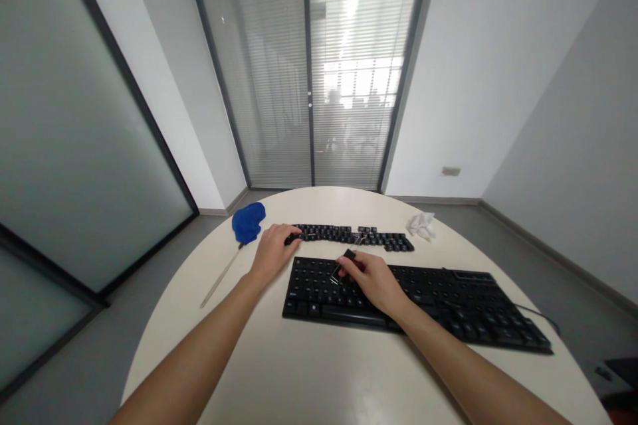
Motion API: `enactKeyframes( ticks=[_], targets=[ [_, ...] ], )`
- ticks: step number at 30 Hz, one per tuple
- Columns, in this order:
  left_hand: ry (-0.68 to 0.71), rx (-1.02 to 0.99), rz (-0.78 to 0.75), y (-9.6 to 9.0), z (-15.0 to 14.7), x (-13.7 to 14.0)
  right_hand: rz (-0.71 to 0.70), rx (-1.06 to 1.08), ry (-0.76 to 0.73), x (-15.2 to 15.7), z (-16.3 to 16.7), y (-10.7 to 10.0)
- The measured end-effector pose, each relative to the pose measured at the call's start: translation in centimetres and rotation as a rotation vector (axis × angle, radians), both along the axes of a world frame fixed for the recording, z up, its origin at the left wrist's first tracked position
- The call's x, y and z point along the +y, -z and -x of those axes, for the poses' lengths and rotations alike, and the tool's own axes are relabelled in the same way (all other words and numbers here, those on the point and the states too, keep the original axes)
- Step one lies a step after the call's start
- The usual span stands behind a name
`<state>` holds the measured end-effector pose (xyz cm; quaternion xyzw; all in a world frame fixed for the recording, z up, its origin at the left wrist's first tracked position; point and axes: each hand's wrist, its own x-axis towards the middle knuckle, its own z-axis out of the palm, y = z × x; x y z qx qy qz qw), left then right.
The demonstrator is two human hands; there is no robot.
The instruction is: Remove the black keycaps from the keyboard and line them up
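A black keyboard lies on the round table, several keys gone from its upper left part, where bare sockets show. Over that part, my right hand grips a wire keycap puller by its black handle, wire loops sticking out at both ends. Behind the keyboard, loose black keycaps are lined up in rows. At the left end of these rows, my left hand is closed, thumb and fingers around a dark keycap that touches or nearly touches the row.
A blue cloth duster with a pale stick handle lies left of my left hand. Crumpled white tissue sits at the back right of the table. The keyboard cable runs off to the right. Blinds and glass stand behind.
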<state>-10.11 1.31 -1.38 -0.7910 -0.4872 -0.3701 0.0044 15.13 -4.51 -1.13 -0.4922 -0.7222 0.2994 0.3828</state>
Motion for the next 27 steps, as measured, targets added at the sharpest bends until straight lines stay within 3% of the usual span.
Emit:
enactKeyframes(
  ticks=[7, 27],
  targets=[
    [0.071, 0.09, 0.026, 1.3, -0.1, 1.0, 0.009, -0.013, -0.003, -0.1, 0.1, -0.2],
    [0.041, 0.095, 0.02, 2.8, 0.7, 1.8, 0.005, -0.037, -0.008, -0.3, 0.0, -0.4]
  ],
)
